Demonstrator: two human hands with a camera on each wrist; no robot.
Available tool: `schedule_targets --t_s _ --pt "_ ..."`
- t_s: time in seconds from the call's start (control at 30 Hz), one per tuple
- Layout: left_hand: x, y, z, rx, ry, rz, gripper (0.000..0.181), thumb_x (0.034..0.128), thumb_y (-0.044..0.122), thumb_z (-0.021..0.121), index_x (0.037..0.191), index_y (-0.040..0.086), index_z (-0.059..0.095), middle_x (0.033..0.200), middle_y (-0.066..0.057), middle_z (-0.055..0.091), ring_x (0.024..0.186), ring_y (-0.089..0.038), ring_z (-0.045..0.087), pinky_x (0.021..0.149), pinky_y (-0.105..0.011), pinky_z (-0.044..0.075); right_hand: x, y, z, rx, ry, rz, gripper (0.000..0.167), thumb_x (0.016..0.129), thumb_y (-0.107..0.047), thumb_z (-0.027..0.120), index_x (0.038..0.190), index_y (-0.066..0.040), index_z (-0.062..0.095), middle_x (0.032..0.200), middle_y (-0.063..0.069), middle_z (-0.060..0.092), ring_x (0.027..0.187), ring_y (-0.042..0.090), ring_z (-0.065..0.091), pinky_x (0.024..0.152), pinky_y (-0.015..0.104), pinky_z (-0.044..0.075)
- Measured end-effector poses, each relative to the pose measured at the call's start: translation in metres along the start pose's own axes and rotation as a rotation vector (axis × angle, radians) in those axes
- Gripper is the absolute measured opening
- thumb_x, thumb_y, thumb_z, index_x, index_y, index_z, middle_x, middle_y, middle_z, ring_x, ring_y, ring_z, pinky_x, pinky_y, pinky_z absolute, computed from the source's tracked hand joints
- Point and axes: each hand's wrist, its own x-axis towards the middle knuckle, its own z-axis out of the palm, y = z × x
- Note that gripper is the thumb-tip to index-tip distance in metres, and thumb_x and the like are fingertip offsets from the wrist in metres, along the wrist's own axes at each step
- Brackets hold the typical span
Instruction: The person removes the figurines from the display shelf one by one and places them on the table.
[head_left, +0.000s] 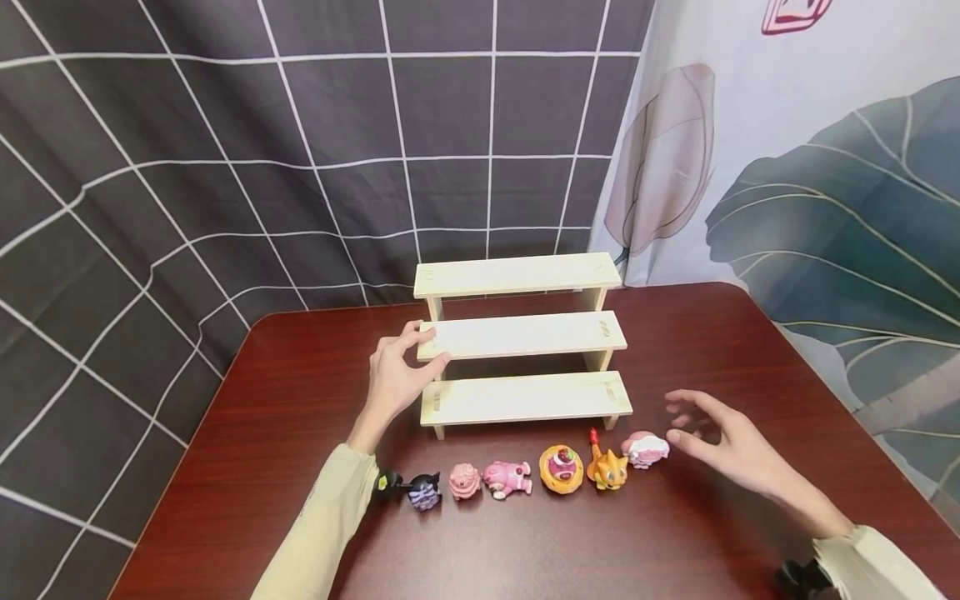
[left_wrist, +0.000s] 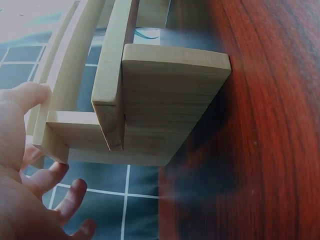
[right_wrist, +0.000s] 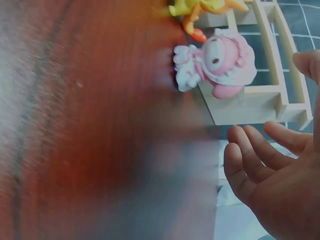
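Note:
A pale wooden three-tier display stand (head_left: 525,335) stands on the dark red table. My left hand (head_left: 393,375) grips the left end of its middle tier. In the left wrist view, the thumb (left_wrist: 35,95) lies on one side of that board and the fingers curl at the other. My right hand (head_left: 731,437) is held with nothing in it, just right of a pink and white figurine (head_left: 645,449). Its fingers are loosely bent and apart from the figurine. The right wrist view shows this figurine (right_wrist: 227,62) upright, with a pink hood.
In a row before the stand are an orange figurine (head_left: 609,472), a round tart-like toy (head_left: 561,469), a pink figurine (head_left: 507,479), a small pink toy (head_left: 465,481) and a black-and-purple figurine (head_left: 424,492). A grey checked curtain (head_left: 330,108) hangs behind the table.

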Motion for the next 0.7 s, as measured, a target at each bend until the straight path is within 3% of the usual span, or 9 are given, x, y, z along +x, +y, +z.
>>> schedule_targets --t_s 0.37,0.53,0.7 --pt "-0.004 -0.002 -0.003 0.013 -0.040 0.009 0.047 0.0831 0.032 0.081 0.125 0.011 0.072 0.141 -0.012 0.057 0.116 -0.036 0.048 0.097 -0.058 0.029 0.006 -0.008 -0.009 -0.046 0.043 -0.002 0.051 0.082 -0.006 0.080 0.128 -0.003 0.059 0.108 0.013 0.066 0.086 0.010 0.063 0.074 0.014 0.047" --pt "-0.010 -0.002 -0.007 0.013 -0.081 0.011 0.052 0.0840 0.031 0.081 0.130 0.012 0.069 0.146 -0.012 0.053 0.122 -0.035 0.046 0.099 -0.058 0.028 0.004 -0.010 -0.011 -0.084 0.059 -0.055 0.053 0.080 -0.005 0.081 0.128 -0.005 0.059 0.108 0.008 0.065 0.084 0.013 0.063 0.074 0.014 0.046" --pt "-0.013 0.000 -0.011 0.036 -0.097 0.028 0.059 0.0842 0.033 0.080 0.136 0.012 0.064 0.149 -0.010 0.049 0.128 -0.036 0.044 0.099 -0.060 0.028 0.005 -0.013 -0.017 -0.134 0.098 -0.108 0.059 0.076 -0.006 0.083 0.130 -0.006 0.060 0.114 0.000 0.062 0.085 0.007 0.060 0.076 0.015 0.043"
